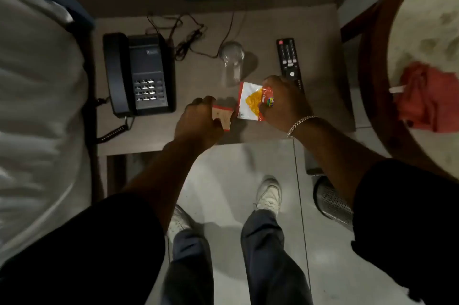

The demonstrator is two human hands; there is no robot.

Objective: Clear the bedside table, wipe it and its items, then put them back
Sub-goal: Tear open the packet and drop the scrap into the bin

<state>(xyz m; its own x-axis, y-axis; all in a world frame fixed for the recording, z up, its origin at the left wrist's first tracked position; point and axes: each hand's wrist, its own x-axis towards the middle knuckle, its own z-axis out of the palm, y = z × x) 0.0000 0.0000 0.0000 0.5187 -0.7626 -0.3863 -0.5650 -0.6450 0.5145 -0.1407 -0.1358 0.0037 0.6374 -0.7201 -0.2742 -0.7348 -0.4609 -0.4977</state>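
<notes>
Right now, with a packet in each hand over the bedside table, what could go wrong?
1. The right hand, holding the snack packet, is close to the clear glass; a careless lift could tip it.
2. The remote lies partly under that hand and might get dragged.
3. The tangled cables behind the telephone may snag when it is lifted.

Phone [139, 73] on table [198, 135] left of left hand [198, 122]; glass [231, 62] beyond hands; remote [289, 61] beyond right hand [285, 103].

One phone [139, 73], one glass [232, 63], one remote [289, 61], two packets [250, 103] [222, 117], one cloth [422, 98].
</notes>
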